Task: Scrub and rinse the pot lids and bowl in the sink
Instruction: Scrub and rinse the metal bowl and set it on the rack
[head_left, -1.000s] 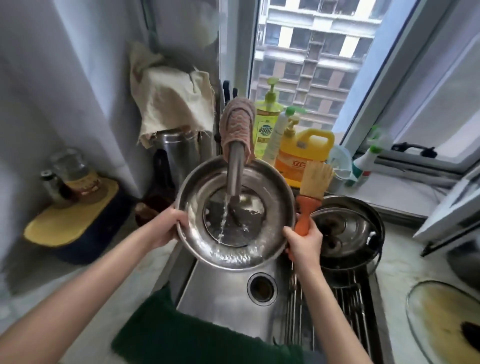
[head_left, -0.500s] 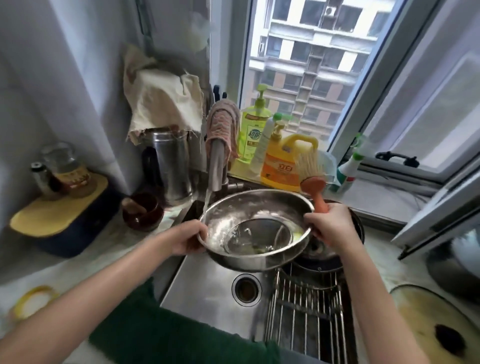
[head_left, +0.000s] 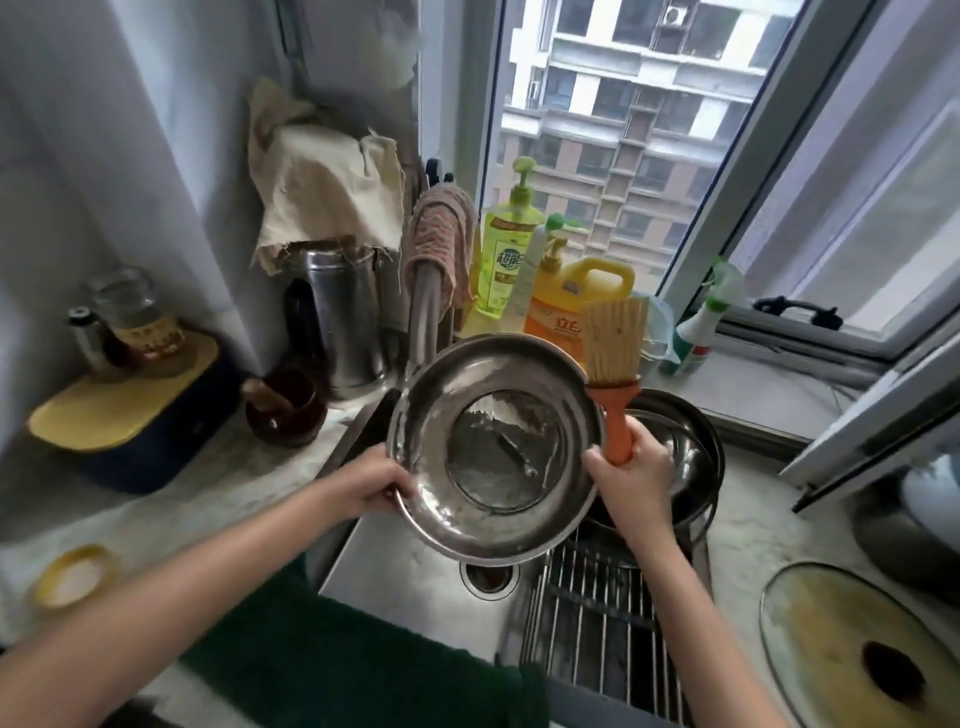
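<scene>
A wet steel bowl (head_left: 496, 449) is held tilted toward me above the sink (head_left: 410, 571), just under the faucet (head_left: 423, 312). My left hand (head_left: 371, 486) grips its left rim. My right hand (head_left: 631, 480) grips the orange handle of a scrub brush (head_left: 615, 353), bristles pointing up, and also touches the bowl's right rim. A steel pot lid (head_left: 680, 457) lies in a dark pot at the sink's back right. A glass lid (head_left: 852, 649) rests on the counter at the right.
A wire rack (head_left: 597, 613) fills the right half of the sink, and the drain (head_left: 488, 577) lies under the bowl. Soap bottles (head_left: 561, 296) and a spray bottle (head_left: 698, 327) stand on the sill. A steel kettle (head_left: 337, 317), a brown mortar (head_left: 283, 410) and a yellow-lidded box (head_left: 124, 415) occupy the left counter.
The bowl went from tilted under the running faucet to nearly level, and now tilts back up toward me. The brush stays upright in my right hand.
</scene>
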